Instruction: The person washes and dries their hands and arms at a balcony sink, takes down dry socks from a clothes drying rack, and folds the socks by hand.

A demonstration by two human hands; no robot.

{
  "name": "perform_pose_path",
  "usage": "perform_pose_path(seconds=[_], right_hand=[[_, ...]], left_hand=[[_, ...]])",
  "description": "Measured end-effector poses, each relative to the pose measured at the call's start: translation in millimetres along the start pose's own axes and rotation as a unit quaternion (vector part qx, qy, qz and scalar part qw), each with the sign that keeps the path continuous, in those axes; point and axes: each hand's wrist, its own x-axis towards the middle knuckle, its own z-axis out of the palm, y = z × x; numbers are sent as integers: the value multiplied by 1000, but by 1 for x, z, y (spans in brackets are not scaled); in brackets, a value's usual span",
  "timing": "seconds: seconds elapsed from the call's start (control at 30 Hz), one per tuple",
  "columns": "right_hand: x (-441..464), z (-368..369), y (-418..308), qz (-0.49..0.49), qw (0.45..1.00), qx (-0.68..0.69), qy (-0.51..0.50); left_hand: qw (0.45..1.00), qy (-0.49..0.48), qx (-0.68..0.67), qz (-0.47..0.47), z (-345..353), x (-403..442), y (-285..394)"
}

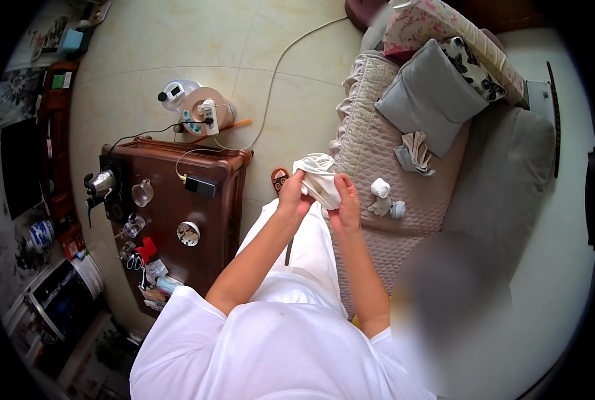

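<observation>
A crumpled white cloth [319,179] is held up above my lap, between both hands. My left hand [293,195] grips its left side, with the thumb on top and the fingers partly hidden. On the cloth's right edge, my right hand [346,203] is closed, thumb upward. To the right on the quilted sofa cover [417,220] lie a small white bundle [380,188], a beige bundle [380,207] and a light blue-grey bundle [397,209]. Farther back is a folded beige and grey cloth bundle [415,155].
A brown wooden table [211,267] on the left carries a metal kettle [101,181], glassware, a patterned bowl [188,233] and scissors [135,260]. Behind it, a power strip [209,119] rests on a round stool. A cable crosses the floor. Cushions [432,97] lie on the sofa.
</observation>
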Motion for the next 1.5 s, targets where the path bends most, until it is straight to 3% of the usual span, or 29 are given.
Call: perform_pose_path(seconds=[0.17, 0.3, 0.43, 0.57, 0.7, 0.83, 0.93, 1.13, 1.3, 1.33, 1.37, 1.43, 1.5], right_hand=[[1, -3, -19, -73, 990, -118, 17], [25, -11, -29, -133, 979, -144, 60], [28, -23, 0, -22, 985, -166, 32], [9, -36, 33, 13, 987, -160, 24], [-4, -25, 26, 21, 990, -102, 94], [10, -29, -5, -16, 989, -85, 117], [8, -23, -16, -81, 979, -172, 81], [-4, -13, -11, -194, 921, -334, 52], [3, -36, 9, -144, 954, -244, 96], [5, -35, 9, -140, 957, -230, 105], [7, -53, 10, -142, 953, -268, 30], [3, -52, -5, -110, 974, -193, 49], [-7, -44, -33, -51, 994, -87, 39]], left_hand=[[999, 23, -26, -29, 11, -6, -3], [998, -56, 17, -22, 19, -25, -13], [978, -143, 149, -8, 13, -24, 5], [985, -155, 65, -48, 14, -32, 26], [992, -116, -41, -14, 9, -28, 9], [972, -172, 158, -8, -3, -32, -3], [949, -126, 288, -28, -3, -31, 5], [992, -67, 83, -71, 16, -34, -1], [990, -56, -16, -128, 27, -42, -16], [991, -75, 50, -99, 23, -36, -15], [986, -94, 116, -72, 13, -26, -16], [976, -105, 191, -3, 21, -24, -9], [956, -109, 243, 125, 32, -24, -6]])
